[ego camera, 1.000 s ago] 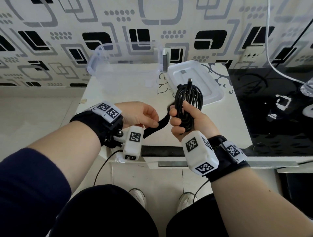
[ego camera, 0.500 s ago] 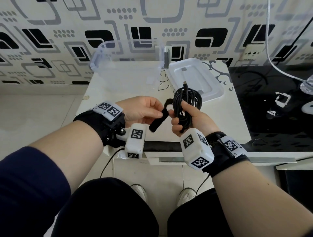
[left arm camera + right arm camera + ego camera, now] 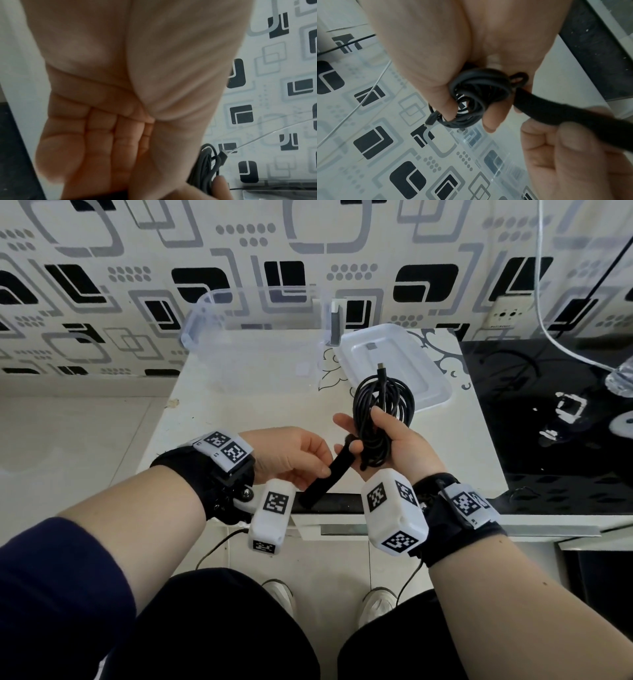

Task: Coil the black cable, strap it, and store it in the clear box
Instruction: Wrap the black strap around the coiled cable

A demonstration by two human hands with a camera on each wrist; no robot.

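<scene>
My right hand (image 3: pixel 383 440) grips the coiled black cable (image 3: pixel 382 405) upright over the white table, thumb across the coil; one plug sticks up from the top. In the right wrist view the coil (image 3: pixel 476 97) sits between thumb and fingers. A black strap (image 3: pixel 325 479) runs from the coil's lower part down to the left. My left hand (image 3: pixel 301 460) pinches the strap (image 3: pixel 565 115) between thumb and fingers. In the left wrist view the palm fills the picture and the cable (image 3: pixel 207 169) shows at the lower right. The clear box (image 3: pixel 253 337) stands open at the table's back.
The box's white lid (image 3: pixel 394 364) lies right of the box, behind the coil. A black glass surface (image 3: pixel 548 419) adjoins the table on the right, with a white cord (image 3: pixel 561 344) hanging over it. Patterned wall behind; my knees and shoes below the table edge.
The left hand has pulled the strap down and to the left, away from the coil, so it hangs straighter. The right hand's fingers have loosened a little around the coil.
</scene>
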